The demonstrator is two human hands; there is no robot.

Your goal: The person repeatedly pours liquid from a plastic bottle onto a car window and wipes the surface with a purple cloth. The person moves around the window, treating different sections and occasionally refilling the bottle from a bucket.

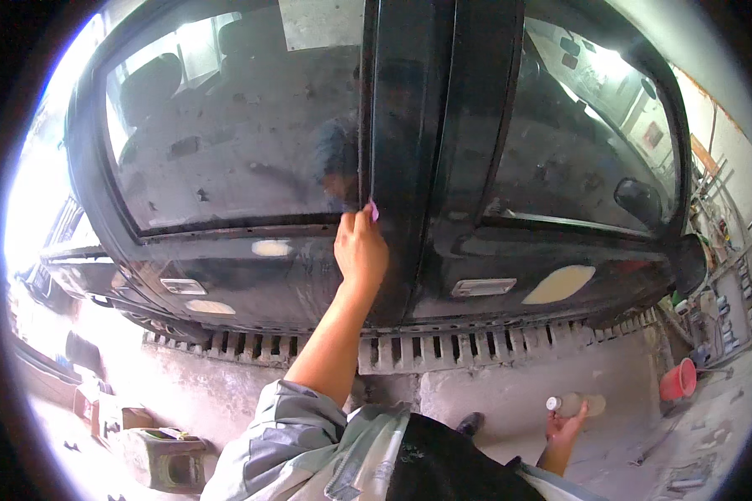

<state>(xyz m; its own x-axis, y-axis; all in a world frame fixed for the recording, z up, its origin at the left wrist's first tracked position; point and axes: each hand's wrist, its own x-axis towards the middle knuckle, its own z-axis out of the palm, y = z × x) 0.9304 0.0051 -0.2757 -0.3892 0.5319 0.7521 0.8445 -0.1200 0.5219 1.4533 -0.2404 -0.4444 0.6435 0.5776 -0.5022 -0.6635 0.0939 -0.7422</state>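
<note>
My left hand (362, 253) is raised against the side of a black vehicle (405, 275), its fingers closed at the lower corner of a side window. A thin pink-purple piece (374, 212) pokes out beside the fingertips; it looks like a scrap of sheet, mostly hidden by the hand. Lower right, away from the bodywork, my right hand (565, 431) grips a plastic bottle (570, 406) with a white cap, tilted nearly sideways. Pale filler patches mark the doors, one (559, 285) beside the front door handle (484, 287) and another (271, 248) left of my left hand.
A slotted concrete grating (414, 351) runs along the floor below the vehicle. At the right stands a red bucket (678, 380). A dirty green jerrycan (165, 459) sits lower left. The side mirror (692, 265) juts out at the vehicle's right end.
</note>
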